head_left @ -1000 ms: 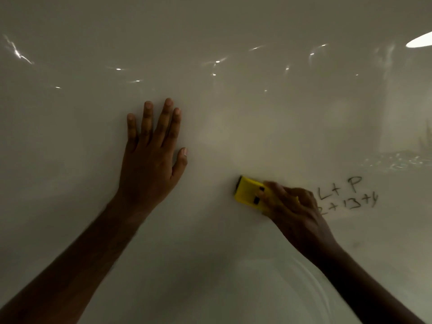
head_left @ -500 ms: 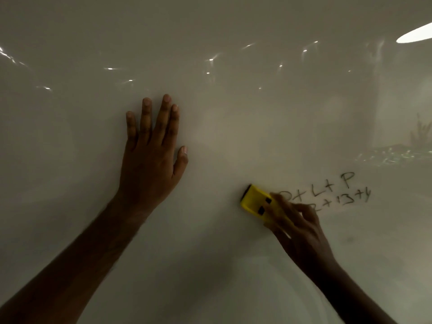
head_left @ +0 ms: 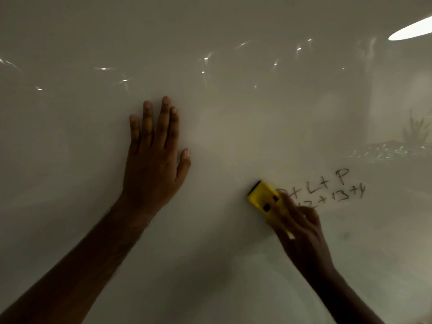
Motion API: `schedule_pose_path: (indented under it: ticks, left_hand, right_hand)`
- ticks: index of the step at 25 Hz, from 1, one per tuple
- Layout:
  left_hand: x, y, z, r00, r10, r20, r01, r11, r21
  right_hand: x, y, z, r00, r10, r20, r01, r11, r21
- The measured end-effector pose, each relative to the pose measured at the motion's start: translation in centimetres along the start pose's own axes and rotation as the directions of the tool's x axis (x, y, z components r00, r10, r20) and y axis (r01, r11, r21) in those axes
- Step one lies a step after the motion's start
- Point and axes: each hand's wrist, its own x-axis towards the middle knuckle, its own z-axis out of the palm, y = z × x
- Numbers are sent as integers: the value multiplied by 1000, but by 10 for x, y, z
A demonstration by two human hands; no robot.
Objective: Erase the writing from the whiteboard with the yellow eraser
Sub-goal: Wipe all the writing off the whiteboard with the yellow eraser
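Right hand (head_left: 301, 230) grips the eraser (head_left: 264, 198) beside remaining writing (head_left: 327, 190); left hand (head_left: 154, 160) lies spread on the board (head_left: 233, 101), bare leftward.

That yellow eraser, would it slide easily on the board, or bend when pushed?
The eraser looks like a blocky moulded piece, so probably stiff. The whiteboard is glossy with light glints, so it likely glides easily. The right hand grips it with the fingers alone, suggesting it is light.
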Motion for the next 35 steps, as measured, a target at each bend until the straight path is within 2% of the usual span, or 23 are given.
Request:
schedule_pose_path:
  ticks: [3, 5, 9, 12, 16, 22, 28, 31, 35]
  left_hand:
    - [-1, 6, 0, 1000, -17, 0, 17, 1000, -16]
    - [-1, 11, 1, 1000, -21, -2, 21, 1000, -18]
    - [-2, 12, 2, 1000, -11, -7, 11, 1000, -11]
    - [-4, 12, 4, 1000, -4, -8, 3, 1000, -16]
    - [-3, 18, 3, 1000, -5, -6, 5, 1000, -28]
    - [-5, 23, 4, 1000, -5, 4, 5, 999, -47]
    - [-6, 32, 7, 999, 37, 29, -36, 999, -34]
    - [-3, 36, 9, 998, 54, 17, -53, 998, -25]
    - [-3, 35, 10, 998, 63, 14, -63, 998, -28]
  right_hand:
    - [30, -9, 0, 977, 184, -111, -180, 983, 43]
    - [32, -27, 8, 979, 174, -107, -169, 984, 61]
    - [-16, -29, 15, 998, 56, 8, -56, 998, 38]
    - [-22, 0, 2, 983, 180, -31, -179, 983, 42]
    - [19, 7, -5, 942, 310, -127, -304, 951, 60]
    - [-27, -7, 7, 981, 193, -14, -192, 981, 39]
    - [4, 11, -5, 948, 302, -102, -297, 953, 57]
    - [1, 4, 3, 967, 239, -90, -238, 971, 11]
    - [-38, 29, 0, 981, 191, -28, -192, 981, -31]
